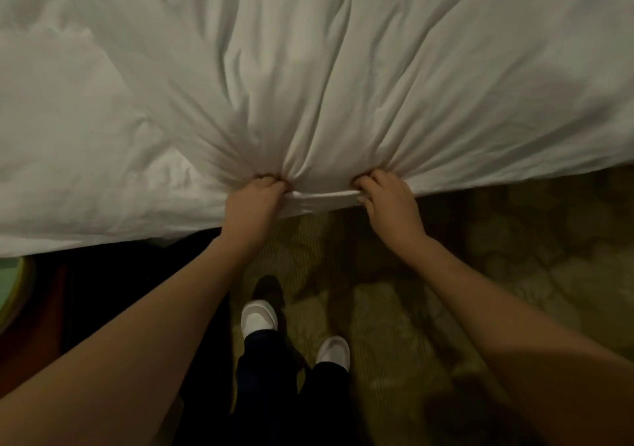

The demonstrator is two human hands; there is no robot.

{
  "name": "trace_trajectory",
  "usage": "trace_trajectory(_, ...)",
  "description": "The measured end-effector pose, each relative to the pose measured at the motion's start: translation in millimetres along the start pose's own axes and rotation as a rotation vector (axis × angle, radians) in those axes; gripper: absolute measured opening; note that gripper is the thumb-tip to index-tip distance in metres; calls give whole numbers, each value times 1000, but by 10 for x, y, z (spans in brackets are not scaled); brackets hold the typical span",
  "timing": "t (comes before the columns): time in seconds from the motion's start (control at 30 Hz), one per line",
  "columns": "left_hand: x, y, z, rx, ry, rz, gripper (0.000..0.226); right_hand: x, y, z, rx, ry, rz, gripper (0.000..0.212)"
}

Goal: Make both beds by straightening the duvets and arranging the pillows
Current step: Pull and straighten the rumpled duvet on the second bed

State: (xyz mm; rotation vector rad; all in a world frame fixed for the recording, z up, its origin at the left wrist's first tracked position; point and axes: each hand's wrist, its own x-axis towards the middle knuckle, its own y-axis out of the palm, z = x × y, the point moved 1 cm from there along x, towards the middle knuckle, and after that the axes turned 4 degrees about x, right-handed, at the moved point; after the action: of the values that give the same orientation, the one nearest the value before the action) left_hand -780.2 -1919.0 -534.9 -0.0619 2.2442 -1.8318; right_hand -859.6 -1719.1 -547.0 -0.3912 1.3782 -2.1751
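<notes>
A white duvet (343,68) covers the bed and fills the upper half of the view, heavily creased toward its near edge. My left hand (254,198) grips a bunch of that edge, fingers curled into the fabric. My right hand (387,198) grips the same edge a short way to the right. A taut strip of cloth runs between the two fists. Folds fan out from both grips across the duvet. At the left, a flatter white layer (68,171) lies beneath the duvet. No pillow is in view.
Patterned green carpet (514,274) lies in front of the bed. My feet in white slippers (260,318) stand on it just below the hands. A dark piece of furniture (51,308) with a pale green object on it sits at the lower left.
</notes>
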Motion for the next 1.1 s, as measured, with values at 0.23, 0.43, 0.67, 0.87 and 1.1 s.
trace_trajectory(0.23, -251, -330, 166, -82, 158, 58, 41, -83, -348, 277, 41, -26, -137, 34)
trace_trajectory(0.43, -270, -1079, 344, 44, 198, -167, 32, 218, -755, 728, -26, -29, -85, 52)
trace_trajectory(0.67, -177, -1870, 666, 139, 80, -197, 48, 582, -1200, 1312, -103, 34, 99, 56)
trace_trajectory(0.87, 2, -2679, 960, 129, -33, -142, 52, 1019, -1680, 1955, -141, 7, 171, 58)
trace_trajectory(1.1, 117, -3455, 1403, 109, -94, -170, 52, 1446, -2105, 2660, -78, -43, 181, 58)
